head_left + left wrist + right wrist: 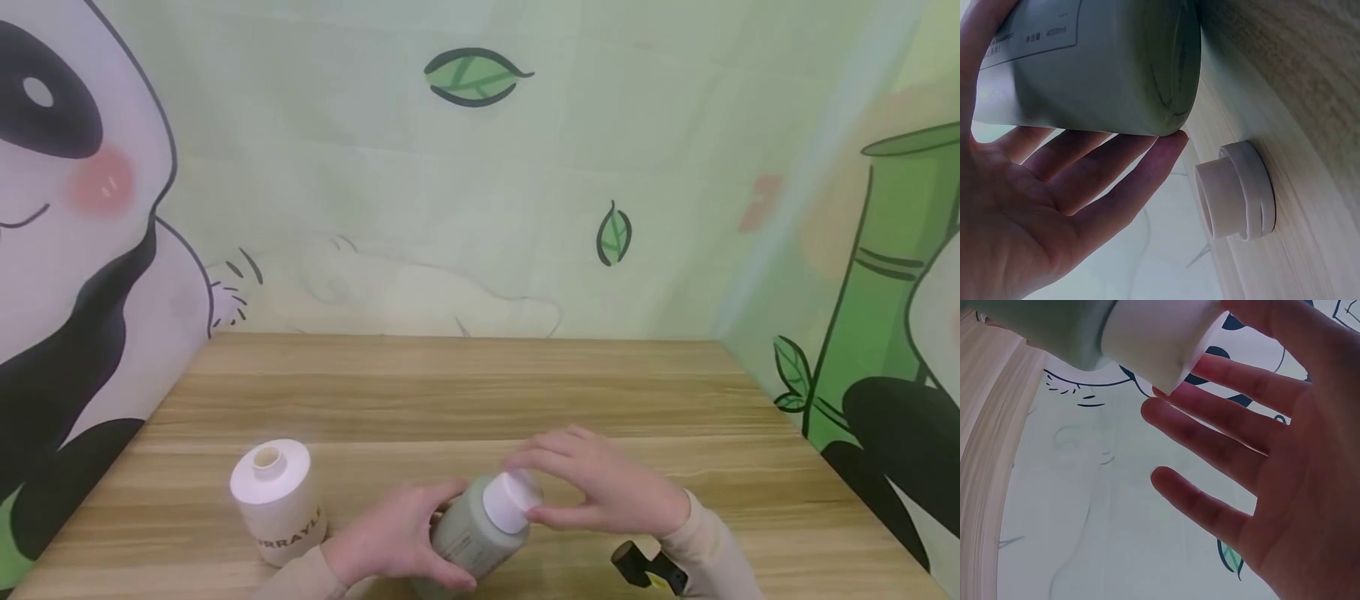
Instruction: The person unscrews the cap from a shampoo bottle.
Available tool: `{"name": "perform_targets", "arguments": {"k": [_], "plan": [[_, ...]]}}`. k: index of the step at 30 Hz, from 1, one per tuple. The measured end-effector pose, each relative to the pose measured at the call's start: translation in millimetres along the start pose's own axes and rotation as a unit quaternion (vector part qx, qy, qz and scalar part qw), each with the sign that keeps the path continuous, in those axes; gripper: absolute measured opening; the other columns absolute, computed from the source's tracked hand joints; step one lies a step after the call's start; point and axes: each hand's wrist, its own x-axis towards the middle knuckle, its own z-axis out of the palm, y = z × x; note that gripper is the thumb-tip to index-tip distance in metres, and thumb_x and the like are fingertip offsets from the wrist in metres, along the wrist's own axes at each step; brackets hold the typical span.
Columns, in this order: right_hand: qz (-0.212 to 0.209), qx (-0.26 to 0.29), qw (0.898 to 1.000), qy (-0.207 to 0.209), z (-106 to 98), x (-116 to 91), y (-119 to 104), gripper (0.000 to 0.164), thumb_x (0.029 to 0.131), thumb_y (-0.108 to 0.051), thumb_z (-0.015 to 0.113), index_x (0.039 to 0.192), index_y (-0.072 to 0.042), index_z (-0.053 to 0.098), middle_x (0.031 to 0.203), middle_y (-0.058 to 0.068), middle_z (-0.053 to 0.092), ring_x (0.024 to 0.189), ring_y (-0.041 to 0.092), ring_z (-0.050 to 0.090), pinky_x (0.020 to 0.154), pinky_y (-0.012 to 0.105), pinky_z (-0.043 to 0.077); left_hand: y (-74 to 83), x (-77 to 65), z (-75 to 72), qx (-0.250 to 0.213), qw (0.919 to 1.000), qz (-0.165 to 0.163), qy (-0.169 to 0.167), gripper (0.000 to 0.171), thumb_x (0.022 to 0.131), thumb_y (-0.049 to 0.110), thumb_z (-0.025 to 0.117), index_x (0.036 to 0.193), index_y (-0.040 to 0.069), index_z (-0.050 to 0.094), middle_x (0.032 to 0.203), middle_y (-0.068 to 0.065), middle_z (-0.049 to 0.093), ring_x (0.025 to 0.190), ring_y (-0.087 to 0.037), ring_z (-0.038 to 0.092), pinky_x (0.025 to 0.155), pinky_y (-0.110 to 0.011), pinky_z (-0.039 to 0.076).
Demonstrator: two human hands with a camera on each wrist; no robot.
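A grey-green shampoo bottle (pixel 483 529) with a white cap (pixel 512 502) leans to the right near the table's front. My left hand (pixel 401 533) grips its body, thumb across the front and fingers behind it. In the left wrist view those fingers lie along the bottle (pixel 1097 75) up to its base. My right hand (pixel 600 483) pinches the white cap between thumb and fingertips. The right wrist view shows the little finger standing away from the cap (pixel 1154 337). Beside my left wrist stands a white bottle (pixel 281 508) with an uncovered neck and dark lettering.
A loose whitish cap (pixel 1235 194) lies on the wooden table beyond the bottle's base in the left wrist view. A black wrist device (pixel 648 568) sits at the right sleeve. Behind the table (pixel 450 392) hangs a cloth (pixel 360 167) printed with pandas and leaves.
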Motion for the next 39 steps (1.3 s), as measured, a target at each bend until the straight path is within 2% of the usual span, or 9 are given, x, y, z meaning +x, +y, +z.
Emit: {"name": "perform_targets", "arguments": {"k": [6, 13, 21, 26, 32, 39], "plan": [[-0.012, 0.011, 1.0, -0.009, -1.9, 0.2, 0.0, 0.039, 0.094, -0.034, 0.062, 0.128, -0.016, 0.057, 0.122, -0.005, 0.064, 0.109, 0.012, 0.06, 0.091, 0.034, 0.049, 0.3, 0.3, 0.3, -0.003, 1.0, -0.002, 0.001, 0.079, 0.064, 0.046, 0.086, 0.129, 0.014, 0.055, 0.112, 0.0, 0.07, 0.098, -0.011, 0.067, 0.079, -0.022, 0.052], [0.029, 0.019, 0.999, -0.015, -1.4, -2.7, 1.1, 0.046, 0.092, -0.043, 0.062, 0.129, -0.017, 0.056, 0.125, -0.007, 0.063, 0.115, 0.01, 0.059, 0.094, 0.034, 0.046, -0.2, -0.5, 2.3, 0.009, 0.9998, 0.013, 0.008, 0.073, 0.063, 0.046, 0.087, 0.123, 0.017, 0.057, 0.105, 0.005, 0.07, 0.094, -0.005, 0.066, 0.077, -0.02, 0.051], [0.012, 0.003, 1.0, 0.001, -1.6, -0.9, 1.6, 0.036, 0.091, -0.04, 0.064, 0.121, -0.021, 0.059, 0.115, -0.011, 0.065, 0.107, 0.006, 0.059, 0.091, 0.031, 0.045, 0.2, -0.2, 2.0, 0.005, 0.9999, 0.013, 0.006, 0.072, 0.063, 0.044, 0.087, 0.122, 0.017, 0.057, 0.103, 0.006, 0.069, 0.091, -0.003, 0.064, 0.076, -0.019, 0.051], [0.006, 0.01, 1.0, -0.004, -2.3, -1.1, 2.5, 0.036, 0.092, -0.038, 0.064, 0.123, -0.021, 0.059, 0.116, -0.011, 0.065, 0.106, 0.007, 0.06, 0.09, 0.031, 0.046, 1.0, 0.1, 1.4, 0.005, 1.0, 0.008, 0.003, 0.069, 0.063, 0.046, 0.087, 0.12, 0.019, 0.057, 0.102, 0.008, 0.069, 0.09, -0.002, 0.064, 0.075, -0.02, 0.051], [-0.012, 0.011, 1.0, -0.003, -4.6, -0.4, 2.7, 0.039, 0.091, -0.034, 0.066, 0.127, -0.02, 0.059, 0.119, -0.008, 0.065, 0.106, 0.01, 0.06, 0.089, 0.032, 0.049, 2.1, 0.2, -1.6, 0.003, 1.0, -0.002, -0.001, 0.075, 0.064, 0.045, 0.086, 0.126, 0.016, 0.056, 0.109, 0.004, 0.069, 0.095, -0.006, 0.065, 0.078, -0.02, 0.051], [0.012, 0.015, 1.0, -0.011, -5.1, -1.8, 3.0, 0.042, 0.092, -0.039, 0.063, 0.128, -0.016, 0.058, 0.122, -0.006, 0.066, 0.111, 0.01, 0.061, 0.091, 0.034, 0.048, 2.0, -0.3, -0.7, 0.018, 0.9998, -0.002, 0.003, 0.079, 0.064, 0.048, 0.086, 0.128, 0.014, 0.056, 0.11, 0.002, 0.07, 0.094, -0.005, 0.065, 0.076, -0.02, 0.05]]}}
